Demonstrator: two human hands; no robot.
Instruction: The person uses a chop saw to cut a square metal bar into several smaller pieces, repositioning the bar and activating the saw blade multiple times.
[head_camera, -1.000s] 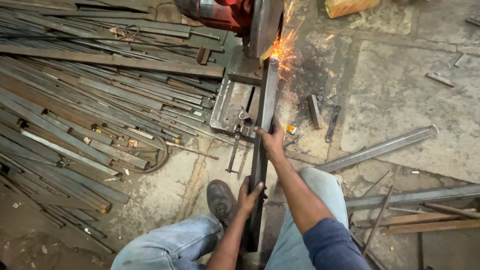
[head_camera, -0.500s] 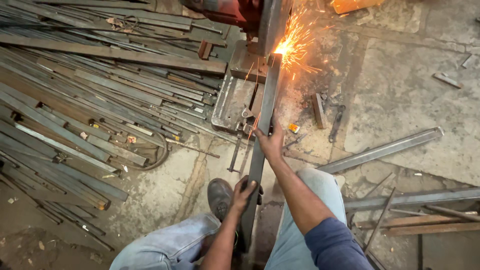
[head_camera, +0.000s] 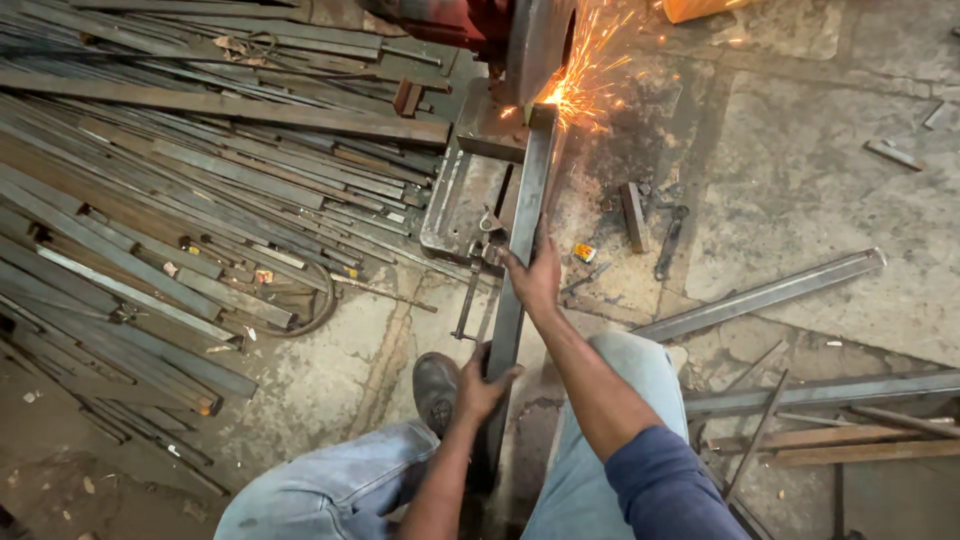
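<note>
A long steel bar (head_camera: 522, 225) runs from between my knees up to a red chop saw (head_camera: 470, 25), whose disc (head_camera: 538, 45) throws orange sparks (head_camera: 580, 85) at the bar's far end. My right hand (head_camera: 535, 280) grips the bar about halfway along. My left hand (head_camera: 482, 382) holds the bar lower down, close to my dark shoe (head_camera: 436, 388). The bar lies across the saw's metal base (head_camera: 460, 200).
A big heap of steel bars and angle pieces (head_camera: 180, 200) covers the floor to the left. Loose bars (head_camera: 760, 295) and rods (head_camera: 830, 410) lie on the concrete to the right. Short offcuts (head_camera: 632, 215) sit beside the saw base.
The view has drifted slightly. The sparks keep flying at the disc and now spray up and right. Both hands stay on the bar in about the same grip.
</note>
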